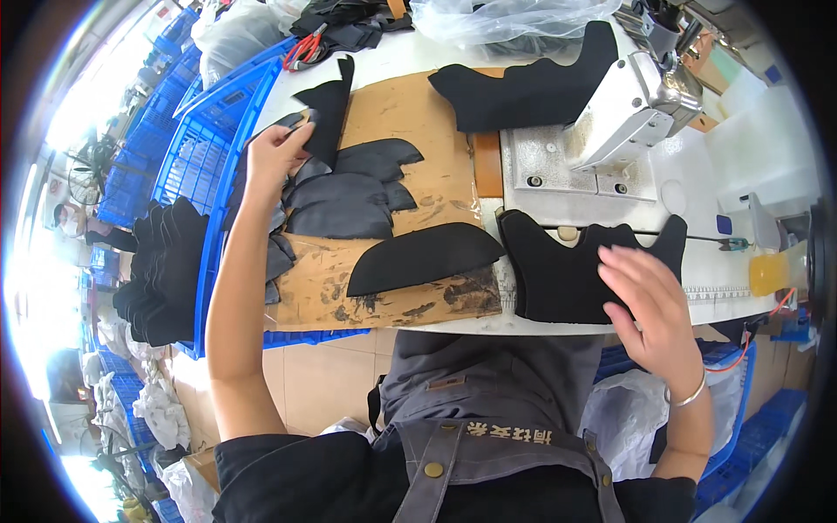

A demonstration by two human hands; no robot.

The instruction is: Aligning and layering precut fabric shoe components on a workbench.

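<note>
My left hand (277, 159) is at the far left of the brown board, its fingers closed in a pinch on a black fabric piece (328, 122) that stands up tilted. Beneath and beside it lie several overlapping dark, smooth curved pieces (340, 207). My right hand (647, 305) lies with outstretched fingers on the right part of a black wavy-edged piece (558, 277) at the table's front edge. Between the hands, a black half-moon piece (423, 258) rests on the board. Farther back, another black wavy-edged piece (527, 91) lies beside the sewing machine (619, 113).
The brown board (384, 113) covers the table's left part. At left stands a blue crate (187, 166), with a stack of black cut pieces (166, 270) by its side. Red-handled scissors (305, 50) and clear plastic bags (514, 22) lie at the back. A yellow container (772, 274) stands at right.
</note>
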